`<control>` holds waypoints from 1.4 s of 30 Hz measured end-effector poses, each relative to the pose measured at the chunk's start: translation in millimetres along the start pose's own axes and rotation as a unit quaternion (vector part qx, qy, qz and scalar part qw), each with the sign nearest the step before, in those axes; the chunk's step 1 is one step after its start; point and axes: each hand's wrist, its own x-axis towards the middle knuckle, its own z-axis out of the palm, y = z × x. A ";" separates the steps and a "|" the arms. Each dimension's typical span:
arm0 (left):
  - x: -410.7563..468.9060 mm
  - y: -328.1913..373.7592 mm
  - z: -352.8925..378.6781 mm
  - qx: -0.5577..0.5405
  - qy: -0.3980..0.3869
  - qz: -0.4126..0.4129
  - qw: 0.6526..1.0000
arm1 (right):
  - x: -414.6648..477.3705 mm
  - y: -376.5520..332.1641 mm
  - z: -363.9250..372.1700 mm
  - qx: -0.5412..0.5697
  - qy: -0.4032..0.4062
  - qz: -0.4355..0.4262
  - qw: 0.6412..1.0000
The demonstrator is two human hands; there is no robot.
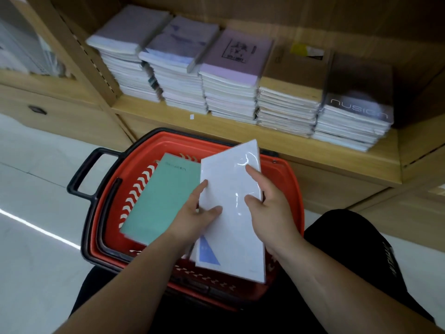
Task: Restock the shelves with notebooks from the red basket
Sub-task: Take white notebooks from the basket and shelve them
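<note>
A red basket with black handles stands on the floor below the shelf. Both hands hold a white, plastic-wrapped notebook tilted above it. My left hand grips its left edge, thumb on the cover. My right hand grips the right edge, thumb and forefinger on top. A teal notebook lies in the basket to the left. On the wooden shelf stand several stacks of notebooks, from white at the left to a dark "nusign" stack at the right.
The shelf's upright post rises at the left, with a drawer front beyond it. Pale floor lies left of the basket. My dark-clad knee is at the right, close to the lower cabinet.
</note>
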 end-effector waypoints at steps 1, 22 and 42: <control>-1.2 4.2 -11.0 -0.009 0.007 0.005 1.000 | 1.7 -1.3 5.1 0.009 0.004 -0.006 1.000; 77.4 -22.2 -135.9 0.251 0.085 -0.053 0.963 | 45.6 66.2 153.6 -0.113 0.000 0.182 0.977; 49.7 -32.8 -137.1 0.055 0.110 -0.046 0.991 | 44.8 78.8 140.5 0.029 -0.012 0.171 0.985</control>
